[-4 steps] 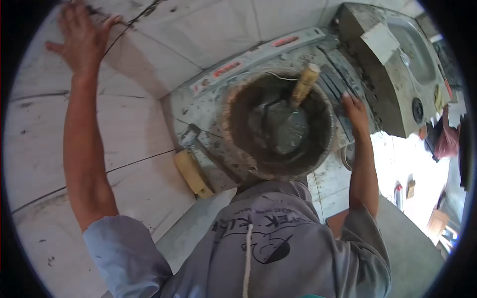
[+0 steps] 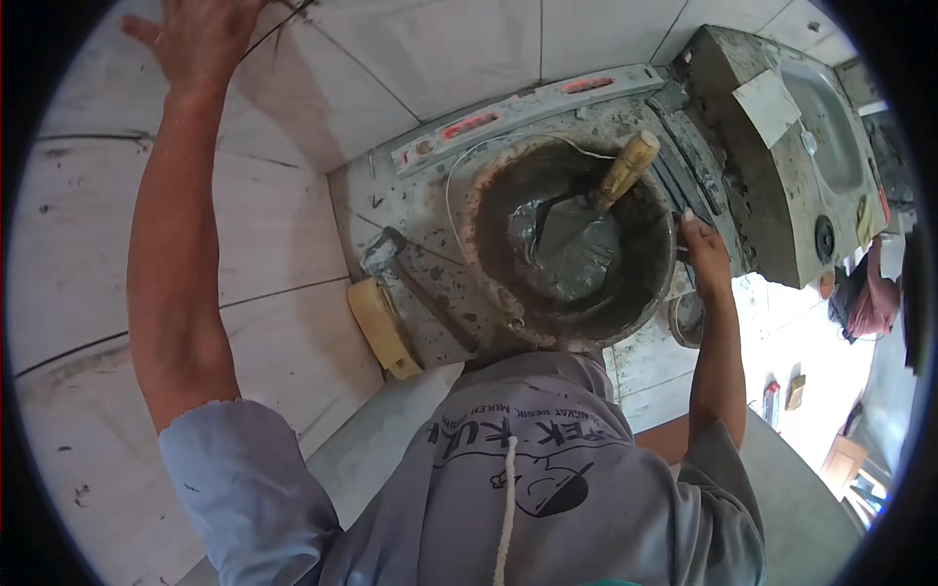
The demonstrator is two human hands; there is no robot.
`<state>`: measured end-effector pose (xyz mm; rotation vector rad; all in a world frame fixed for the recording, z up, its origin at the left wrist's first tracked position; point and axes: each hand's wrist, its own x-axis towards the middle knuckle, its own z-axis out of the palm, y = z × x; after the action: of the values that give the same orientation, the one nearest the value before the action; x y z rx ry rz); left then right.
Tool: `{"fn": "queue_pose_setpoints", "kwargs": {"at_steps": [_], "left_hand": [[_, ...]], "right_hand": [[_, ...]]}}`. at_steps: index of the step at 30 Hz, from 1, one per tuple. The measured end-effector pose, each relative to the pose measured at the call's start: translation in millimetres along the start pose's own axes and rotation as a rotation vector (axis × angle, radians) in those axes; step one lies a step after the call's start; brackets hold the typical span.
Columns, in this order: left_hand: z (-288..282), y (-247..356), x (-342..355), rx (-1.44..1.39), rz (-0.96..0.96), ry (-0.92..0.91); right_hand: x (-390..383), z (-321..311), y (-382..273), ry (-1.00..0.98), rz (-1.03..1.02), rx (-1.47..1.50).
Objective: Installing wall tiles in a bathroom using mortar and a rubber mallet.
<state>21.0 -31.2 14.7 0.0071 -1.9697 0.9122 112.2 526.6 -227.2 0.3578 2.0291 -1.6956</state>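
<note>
The left hand (image 2: 200,39) lies flat and spread wide against the tiled wall (image 2: 117,225), holding nothing; the right hand (image 2: 705,256) is closed over the far rim of the bucket (image 2: 572,244), fingers curled on its edge. The bucket sits in the middle of the view, just ahead of the person's chest, on a mortar-spattered ledge (image 2: 410,215); a trowel (image 2: 596,200) stands in it, wooden handle leaning up to the right, blade sunk in wet grey mortar (image 2: 567,259).

Around it: a spirit level (image 2: 528,107) lies along the ledge behind the bucket, against the wall; a yellow sponge (image 2: 383,327) rests at the ledge's near left corner, beside a dark-handled tool (image 2: 410,264); a washbasin (image 2: 801,146) crusted with cement stands to the right, close to the right hand; a small round tin (image 2: 687,317) sits just below that hand. The grey shirt (image 2: 508,469) hides the near edge of the bucket.

The wall tiles are pale, glossy and streaked with dirt, with thin dark joints; the bucket is round, its rim caked and rough; the mortar is smooth and shiny.

Against the earlier frame almost nothing differs; both hands keep their places, and the trowel leans the same way.
</note>
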Motion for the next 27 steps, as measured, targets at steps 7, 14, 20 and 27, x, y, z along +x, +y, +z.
{"fn": "queue_pose_setpoints", "kwargs": {"at_steps": [7, 14, 20, 27], "left_hand": [[-24.4, 14.5, 0.5, 0.202, -0.146, -0.265], [-9.7, -4.4, -8.5, -0.141, -0.066, 0.002], [-0.4, -8.1, -13.1, -0.306, -0.028, 0.149], [1.0, -2.4, -6.8, -0.209, -0.019, 0.113]], "right_hand": [[-26.2, 57.7, -54.1, 0.586, -0.73, -0.576], [-36.1, 223.6, -84.6, -0.088, -0.86, -0.68], [-34.1, 294.8, -86.8, -0.223, -0.686, -0.781], [-41.0, 281.1, -119.5, 0.111, -0.689, 0.084]]}}
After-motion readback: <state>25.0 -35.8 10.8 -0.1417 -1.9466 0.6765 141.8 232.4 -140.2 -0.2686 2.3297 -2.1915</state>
